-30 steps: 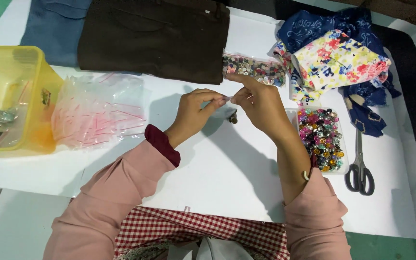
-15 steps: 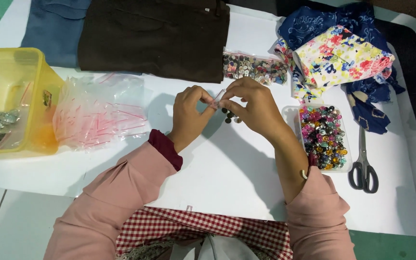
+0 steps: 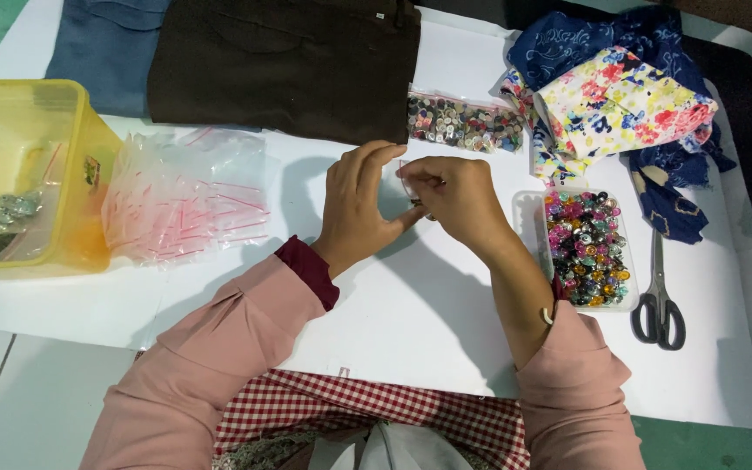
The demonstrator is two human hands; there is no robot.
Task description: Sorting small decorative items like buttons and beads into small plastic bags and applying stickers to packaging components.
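The right hand (image 3: 454, 196) and left hand (image 3: 359, 204) meet over the middle of the white table (image 3: 393, 322), fingertips pinched together on a small clear bag (image 3: 408, 178) held just above the surface. The right hand is closed on the bag's edge; the left curls against it, thumb pressing from below. What is inside the bag is too small to tell.

Far from the hands lies a dark brown cloth (image 3: 285, 65), with a blue cloth (image 3: 106, 43) to its left. At the left edge sits a yellow tub (image 3: 71, 174), and beside it a heap of empty bags (image 3: 184, 204). To the right are floral fabric (image 3: 620, 96), a tray of coloured buttons (image 3: 587, 248), a bag of grey buttons (image 3: 463, 122) and scissors (image 3: 657, 300).

The bag is held only by fingertips; a slack pinch could likely let it tip and spill its contents across the table.
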